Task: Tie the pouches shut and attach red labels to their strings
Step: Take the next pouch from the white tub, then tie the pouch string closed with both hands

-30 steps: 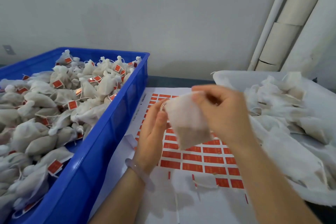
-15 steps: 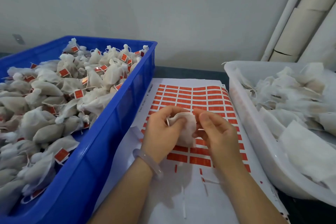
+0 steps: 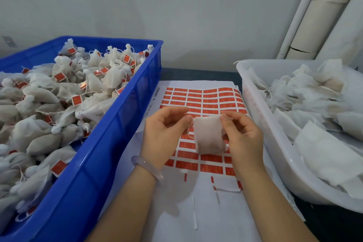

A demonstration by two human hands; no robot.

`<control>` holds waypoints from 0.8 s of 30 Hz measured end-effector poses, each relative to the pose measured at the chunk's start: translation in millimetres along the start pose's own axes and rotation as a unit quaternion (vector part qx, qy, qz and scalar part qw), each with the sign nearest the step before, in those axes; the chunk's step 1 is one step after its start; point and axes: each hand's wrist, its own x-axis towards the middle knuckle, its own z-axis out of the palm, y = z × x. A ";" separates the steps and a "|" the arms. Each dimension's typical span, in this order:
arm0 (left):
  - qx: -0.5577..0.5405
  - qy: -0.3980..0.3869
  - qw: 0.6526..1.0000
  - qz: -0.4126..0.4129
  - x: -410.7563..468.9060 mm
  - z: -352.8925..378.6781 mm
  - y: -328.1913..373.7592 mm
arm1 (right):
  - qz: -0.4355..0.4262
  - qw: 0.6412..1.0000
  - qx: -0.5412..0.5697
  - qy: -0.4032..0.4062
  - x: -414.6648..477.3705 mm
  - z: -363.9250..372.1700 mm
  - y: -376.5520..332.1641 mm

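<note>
Left hand (image 3: 165,131) pinched thin string (image 3: 189,130); right hand (image 3: 242,136) pinched top corner of soft, squarish white fabric pouch (image 3: 209,135) between hands.

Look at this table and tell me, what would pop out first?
The big blue crate on the left, heaped with tied pouches wearing little red tags. In the middle lies a sheet of red labels, and above it the left hand and right hand pinch one white pouch between them. A white tub of flat pouches sits on the right.
</note>
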 end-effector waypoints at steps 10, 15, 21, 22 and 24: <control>0.018 -0.028 0.999 -0.017 -1.8 -0.9 1.2 | 0.005 1.000 -0.026 0.016 0.0 -1.0 -0.5; -0.066 -0.007 0.998 0.003 -2.7 -1.0 9.0 | -0.138 0.982 -0.129 -0.011 -10.3 2.6 -7.8; -0.049 -0.031 0.995 0.076 -6.4 1.7 10.7 | -0.228 0.954 -0.192 -0.036 -17.1 7.6 -9.3; -0.043 -0.035 0.995 0.083 -6.9 1.8 10.7 | -0.230 0.954 -0.189 -0.032 -17.3 7.2 -10.7; -0.039 -0.042 0.994 0.097 -7.9 1.5 10.8 | -0.249 0.949 -0.194 -0.029 -18.2 6.8 -12.6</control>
